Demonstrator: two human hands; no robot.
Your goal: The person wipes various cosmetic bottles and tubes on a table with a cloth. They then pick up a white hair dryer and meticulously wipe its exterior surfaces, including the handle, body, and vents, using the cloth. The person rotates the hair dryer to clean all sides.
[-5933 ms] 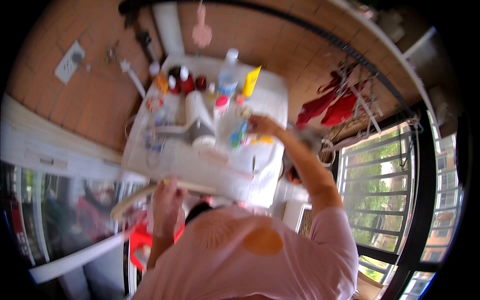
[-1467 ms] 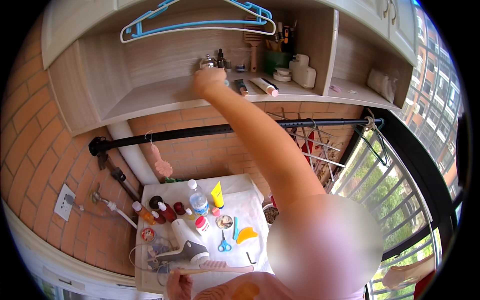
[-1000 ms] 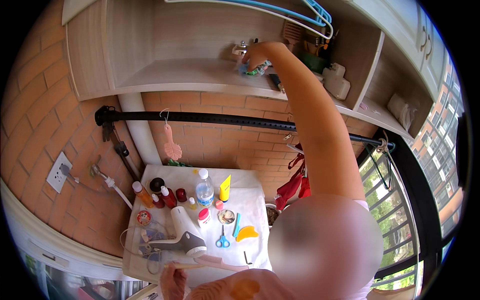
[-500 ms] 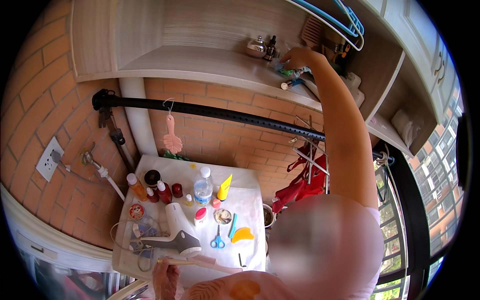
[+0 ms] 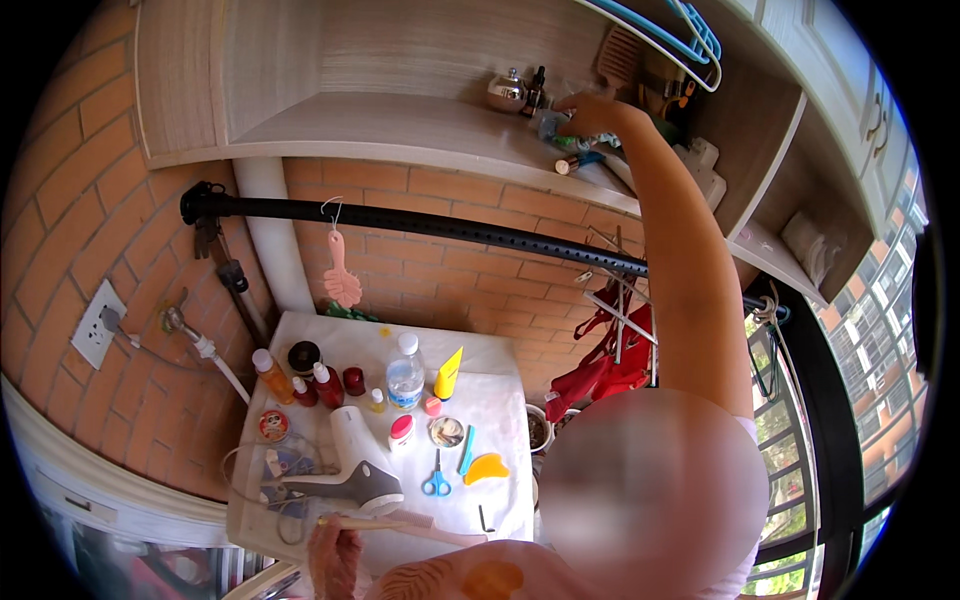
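At the lower edge my left hand [image 5: 335,558] is closed around the end of a pale comb [image 5: 405,526], held over the near edge of a white-covered table [image 5: 505,400]. My right arm reaches up into a wooden shelf [image 5: 360,118]. There my right hand [image 5: 605,117] curls its fingers over a crumpled clear plastic bag [image 5: 551,124] with green parts; the fingertips are partly hidden. Beside it stand a silver round pot [image 5: 507,92] and a dark dropper bottle [image 5: 536,92]. A blue tube with a shiny cap [image 5: 578,163] lies below the hand.
On the table are a hair dryer [image 5: 362,468], blue scissors [image 5: 437,477], a yellow scraper [image 5: 487,469], a clear bottle [image 5: 406,375], a yellow tube [image 5: 449,374] and several small bottles. A black rail [image 5: 430,228] crosses under the shelf; a pink brush [image 5: 340,272] hangs from it. Hangers [image 5: 690,35] hang above.
My right hand has shifted slightly left on the shelf, together with the plastic bag. The comb in my left hand has turned a little. The view has moved slightly.
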